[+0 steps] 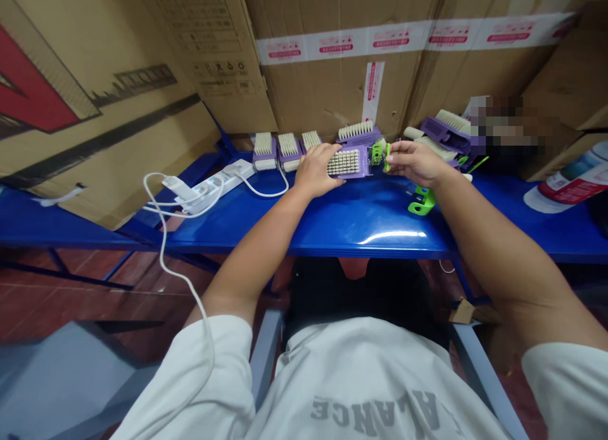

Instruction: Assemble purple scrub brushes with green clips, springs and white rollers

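Purple plastic brush block with cream bristles (349, 163), one unit, held on the glossy blue bench (304, 225) under my left hand (316, 171), its fingers pressed together over the near end. My right hand (415, 163) pinches a lime-green plastic clip (382, 155) at the far end between its fingertips. My fingers hide the join, so whether the clip is attached is hard to make out, perhaps not yet.
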Tool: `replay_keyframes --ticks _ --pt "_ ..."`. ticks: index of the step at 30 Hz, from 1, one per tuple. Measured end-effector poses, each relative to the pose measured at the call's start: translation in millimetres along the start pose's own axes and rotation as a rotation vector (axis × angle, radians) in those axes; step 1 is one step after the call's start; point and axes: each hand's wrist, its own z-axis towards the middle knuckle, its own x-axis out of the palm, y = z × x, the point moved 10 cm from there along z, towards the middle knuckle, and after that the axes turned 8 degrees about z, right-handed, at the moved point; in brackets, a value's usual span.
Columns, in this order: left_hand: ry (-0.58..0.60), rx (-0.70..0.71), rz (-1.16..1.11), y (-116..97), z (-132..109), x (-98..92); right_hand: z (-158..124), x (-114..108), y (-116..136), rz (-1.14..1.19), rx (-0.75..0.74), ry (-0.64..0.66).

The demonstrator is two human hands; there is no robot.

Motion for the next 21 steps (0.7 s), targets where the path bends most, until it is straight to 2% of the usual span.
replay_keyframes --ticks 21 --pt "-0.002 0.007 -0.016 -3.5 -0.8 -1.3 0.4 2.3 -3.2 -0.004 0.016 -0.004"
